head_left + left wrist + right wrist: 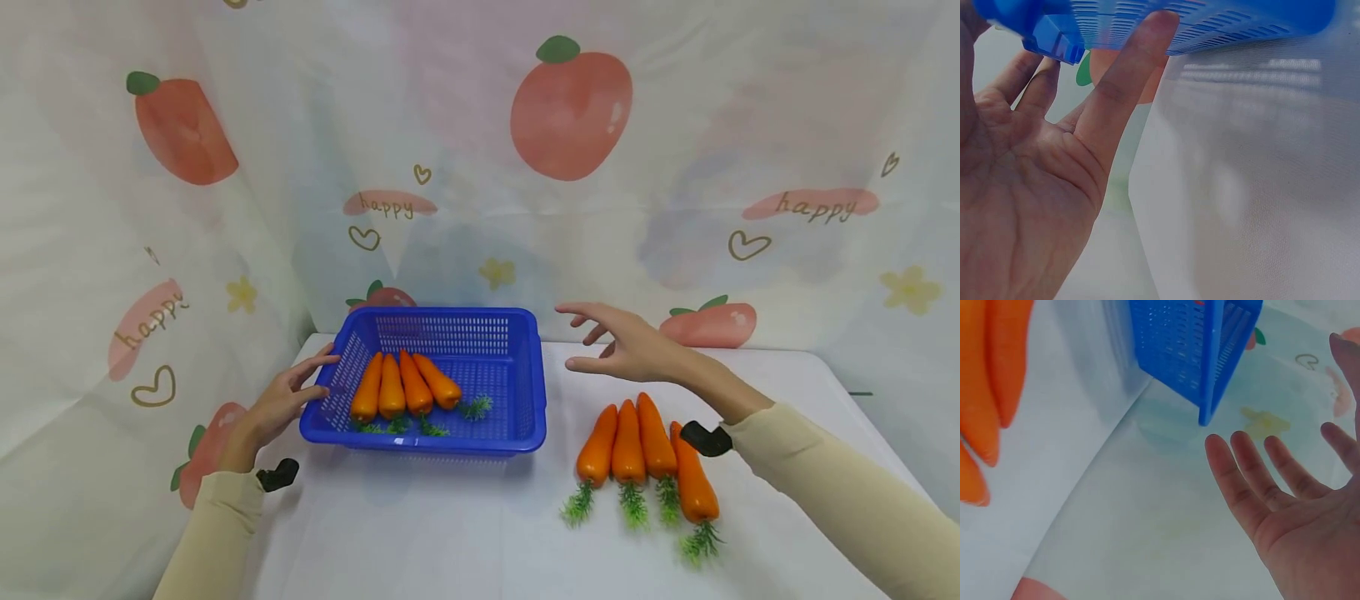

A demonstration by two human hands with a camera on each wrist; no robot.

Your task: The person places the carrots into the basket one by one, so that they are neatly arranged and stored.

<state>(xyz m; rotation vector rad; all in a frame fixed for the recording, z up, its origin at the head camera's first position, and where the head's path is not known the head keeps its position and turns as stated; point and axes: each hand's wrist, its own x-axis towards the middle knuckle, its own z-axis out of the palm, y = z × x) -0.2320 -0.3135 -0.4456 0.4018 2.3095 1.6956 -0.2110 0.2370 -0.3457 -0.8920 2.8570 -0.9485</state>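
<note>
head view: blue basket (pixel 525 392) on white table (pixel 450 533), four carrots (pixel 405 385) inside. left hand (pixel 281 404) spread, fingertips on basket's left rim. right hand (pixel 626 346) spread, empty, above four loose carrots (pixel 648 454). advice: brace basket, grip one carrot mid-body.

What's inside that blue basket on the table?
The blue basket holds four orange carrots lying side by side toward its left, green tops pointing at the near wall. The rest of the slotted floor is bare. Whatever lies beneath the carrots is covered.
</note>
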